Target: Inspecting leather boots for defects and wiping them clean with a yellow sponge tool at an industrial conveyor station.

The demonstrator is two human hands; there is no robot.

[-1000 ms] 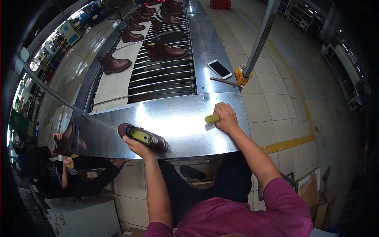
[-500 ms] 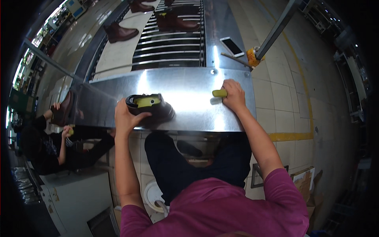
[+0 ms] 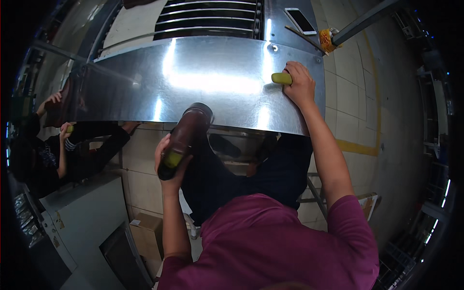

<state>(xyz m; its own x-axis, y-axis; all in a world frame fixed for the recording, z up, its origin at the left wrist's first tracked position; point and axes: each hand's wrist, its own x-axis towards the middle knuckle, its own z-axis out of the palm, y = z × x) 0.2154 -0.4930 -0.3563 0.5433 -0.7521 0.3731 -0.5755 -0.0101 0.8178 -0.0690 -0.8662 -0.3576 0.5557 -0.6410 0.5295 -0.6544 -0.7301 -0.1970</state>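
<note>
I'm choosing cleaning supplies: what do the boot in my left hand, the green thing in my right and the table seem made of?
Boot: probably leather, smooth brown with soft sheen. Green thing: maybe foam or plastic; matte, partly hidden, unclear. Table: metal, probably steel; polished, with bright glare.

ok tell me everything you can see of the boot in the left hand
The boot is dark brown, with a smooth sheen that looks like leather. Its dark-edged opening shows a yellow-green lining. It is held tilted, opening toward the person, far end over the near edge of the metal table. The left hand grips it near the opening; whether it touches the table is unclear.
</note>
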